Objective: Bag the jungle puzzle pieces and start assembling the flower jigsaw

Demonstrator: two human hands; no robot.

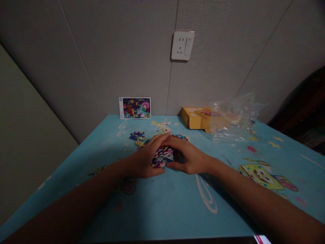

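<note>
A heap of colourful jigsaw puzzle pieces point(163, 156) lies between my two hands on the blue table. My left hand point(147, 159) curves round its left side, fingers reaching over the far edge and thumb along the near side. From the right, my right hand point(188, 156) wraps the same heap, its thumb at the front and fingers over the back. The fingertips meet or nearly meet behind the heap, and part of the pieces is hidden by them. More puzzle pieces point(137, 136) lie just beyond my left hand, and others point(180, 137) show behind my right hand.
A picture card point(136, 108) of a colourful scene leans on the wall at the back. Right of it, a yellow box point(198, 118) lies beside a crumpled clear plastic bag point(230, 122). A socket point(182, 45) is on the wall. Cartoon prints cover the blue tabletop point(162, 210).
</note>
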